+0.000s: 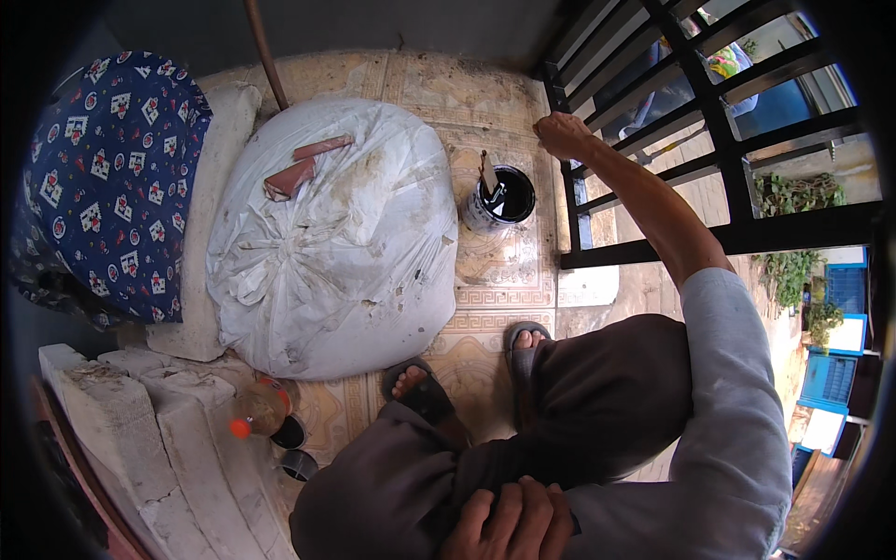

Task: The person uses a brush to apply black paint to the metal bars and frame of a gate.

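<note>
My right hand [563, 137] reaches out at the end of a bent arm to the edge of a black metal gate [714, 121]. Its fingers are curled closed by the upright edge bar, and what they hold is hidden. My left hand [509, 523] lies over my dark trousers at the lower edge, fingers stretched out and holding nothing visible. Below the gate's edge stands an open can of black paint [513, 207], its sides streaked black. A stained flat stick or handle [488, 173] leans up out of it.
A big tied white sack [345, 243] fills the floor left of the can, with two reddish-brown pieces [292, 177] on top. Left are a blue patterned cloth [117, 187], pale blocks [177, 439] and a bottle with an orange cap [261, 408]. A brown pole [266, 56] leans behind.
</note>
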Demonstrator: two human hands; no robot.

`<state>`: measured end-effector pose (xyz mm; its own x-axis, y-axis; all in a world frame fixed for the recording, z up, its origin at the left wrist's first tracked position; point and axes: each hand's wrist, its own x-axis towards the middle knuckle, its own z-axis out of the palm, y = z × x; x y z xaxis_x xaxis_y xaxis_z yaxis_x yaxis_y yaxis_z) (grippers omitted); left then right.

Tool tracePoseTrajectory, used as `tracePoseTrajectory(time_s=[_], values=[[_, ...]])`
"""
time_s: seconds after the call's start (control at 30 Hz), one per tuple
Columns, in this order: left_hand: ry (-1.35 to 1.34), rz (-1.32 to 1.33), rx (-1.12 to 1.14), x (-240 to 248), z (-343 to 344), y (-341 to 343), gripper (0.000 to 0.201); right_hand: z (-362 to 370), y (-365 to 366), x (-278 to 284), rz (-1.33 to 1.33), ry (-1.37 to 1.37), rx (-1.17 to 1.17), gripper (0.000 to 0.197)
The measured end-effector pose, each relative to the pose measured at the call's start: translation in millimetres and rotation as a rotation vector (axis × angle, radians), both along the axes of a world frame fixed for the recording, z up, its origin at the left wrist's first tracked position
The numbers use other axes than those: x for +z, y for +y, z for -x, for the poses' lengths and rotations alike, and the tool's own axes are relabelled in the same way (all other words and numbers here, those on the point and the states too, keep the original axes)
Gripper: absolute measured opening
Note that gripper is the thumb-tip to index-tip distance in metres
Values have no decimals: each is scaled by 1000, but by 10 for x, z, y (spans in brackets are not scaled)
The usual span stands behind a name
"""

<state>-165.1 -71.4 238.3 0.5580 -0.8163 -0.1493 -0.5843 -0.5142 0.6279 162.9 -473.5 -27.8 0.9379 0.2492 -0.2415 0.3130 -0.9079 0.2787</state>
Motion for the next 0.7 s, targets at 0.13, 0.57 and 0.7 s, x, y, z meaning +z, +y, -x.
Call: tracePoseTrajectory(time_s=[0.13,0.57,0.7], values=[[-7,-34,-16,42,-45,-13,47,-108,-124,-131,50,30,330,14],[-82,-14,-11,-86,-188,-45,41,-518,-45,165,-4,172,-164,20],[-86,4,17,-232,-244,-91,42,-864,-82,-57,51,62,-50,16]])
